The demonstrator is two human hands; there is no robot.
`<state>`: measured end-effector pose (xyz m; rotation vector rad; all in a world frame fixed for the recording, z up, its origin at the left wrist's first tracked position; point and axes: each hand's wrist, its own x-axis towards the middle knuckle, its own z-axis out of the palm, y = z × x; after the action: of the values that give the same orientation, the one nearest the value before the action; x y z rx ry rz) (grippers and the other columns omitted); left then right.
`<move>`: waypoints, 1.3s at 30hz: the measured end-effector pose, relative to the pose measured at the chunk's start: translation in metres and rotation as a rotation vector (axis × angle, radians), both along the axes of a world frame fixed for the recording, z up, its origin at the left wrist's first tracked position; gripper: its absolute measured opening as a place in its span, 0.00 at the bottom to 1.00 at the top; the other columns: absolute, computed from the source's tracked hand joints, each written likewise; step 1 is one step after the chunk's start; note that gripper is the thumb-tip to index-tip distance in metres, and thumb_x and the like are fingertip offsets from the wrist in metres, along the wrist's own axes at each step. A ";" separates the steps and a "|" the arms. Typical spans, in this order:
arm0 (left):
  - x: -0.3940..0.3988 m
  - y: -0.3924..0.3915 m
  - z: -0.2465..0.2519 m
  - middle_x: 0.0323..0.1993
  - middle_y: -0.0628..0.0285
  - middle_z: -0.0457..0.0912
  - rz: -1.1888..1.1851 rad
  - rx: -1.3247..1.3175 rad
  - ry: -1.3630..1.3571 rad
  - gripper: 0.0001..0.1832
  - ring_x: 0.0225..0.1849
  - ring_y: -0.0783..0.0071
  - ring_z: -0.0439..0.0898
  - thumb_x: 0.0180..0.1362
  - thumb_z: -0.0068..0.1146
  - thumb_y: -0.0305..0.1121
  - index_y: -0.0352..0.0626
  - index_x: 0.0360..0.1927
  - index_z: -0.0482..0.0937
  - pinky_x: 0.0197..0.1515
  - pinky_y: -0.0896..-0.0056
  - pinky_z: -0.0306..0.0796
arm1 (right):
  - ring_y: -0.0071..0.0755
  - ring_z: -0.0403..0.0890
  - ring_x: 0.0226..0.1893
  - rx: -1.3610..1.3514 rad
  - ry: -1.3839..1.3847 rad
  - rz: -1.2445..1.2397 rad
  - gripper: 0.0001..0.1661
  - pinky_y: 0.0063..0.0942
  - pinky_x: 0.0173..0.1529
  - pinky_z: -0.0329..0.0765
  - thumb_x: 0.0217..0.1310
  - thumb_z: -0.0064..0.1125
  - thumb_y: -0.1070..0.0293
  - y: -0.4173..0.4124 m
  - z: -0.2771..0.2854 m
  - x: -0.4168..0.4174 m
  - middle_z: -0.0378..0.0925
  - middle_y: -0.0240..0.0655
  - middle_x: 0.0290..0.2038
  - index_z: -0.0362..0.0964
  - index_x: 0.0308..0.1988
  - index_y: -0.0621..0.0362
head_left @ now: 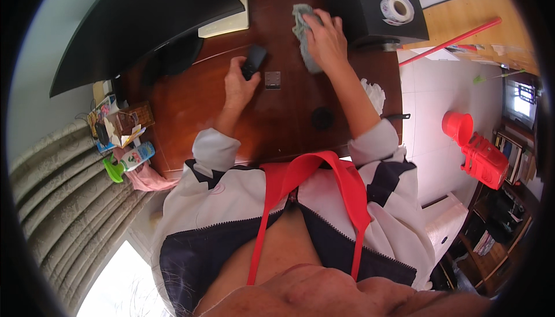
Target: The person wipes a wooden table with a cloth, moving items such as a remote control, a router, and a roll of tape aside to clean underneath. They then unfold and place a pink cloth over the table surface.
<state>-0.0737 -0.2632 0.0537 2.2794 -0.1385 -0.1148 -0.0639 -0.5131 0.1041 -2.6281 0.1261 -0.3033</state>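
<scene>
My left hand [237, 84] grips a small black handheld device [256, 57], possibly a remote control, just above the brown wooden tabletop [195, 109]. My right hand [327, 41] rests on a crumpled grey-green cloth [307, 52], fingers curled over it, against the tabletop beside a black box-shaped unit [362, 9]. Between the hands lies a small square metal plate, like a hinge [272, 80]. Nearer to me is a dark round object [322, 118], too dim to name. White crumpled tissue or plastic [373, 96] is partly hidden behind my right forearm.
A large black monitor [143, 22] stands at the back left, with a cream box [230, 18] beside it. A tape roll [397, 9] lies on the black unit. A spray bottle [138, 155] and pink cloth [149, 176] sit left. Red buckets [457, 127] stand on the floor.
</scene>
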 end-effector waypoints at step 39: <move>-0.028 0.021 0.046 0.41 0.55 0.78 0.057 0.159 -0.205 0.29 0.39 0.62 0.80 0.42 0.73 0.31 0.40 0.50 0.73 0.44 0.63 0.74 | 0.42 0.67 0.58 0.018 0.011 0.308 0.17 0.51 0.55 0.67 0.52 0.58 0.72 0.060 -0.066 0.041 0.74 0.26 0.52 0.78 0.44 0.47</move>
<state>-0.1013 -0.2420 0.1000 2.4486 -0.1766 0.1427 -0.0230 -0.4531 0.0385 -2.5822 -0.2688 -0.1795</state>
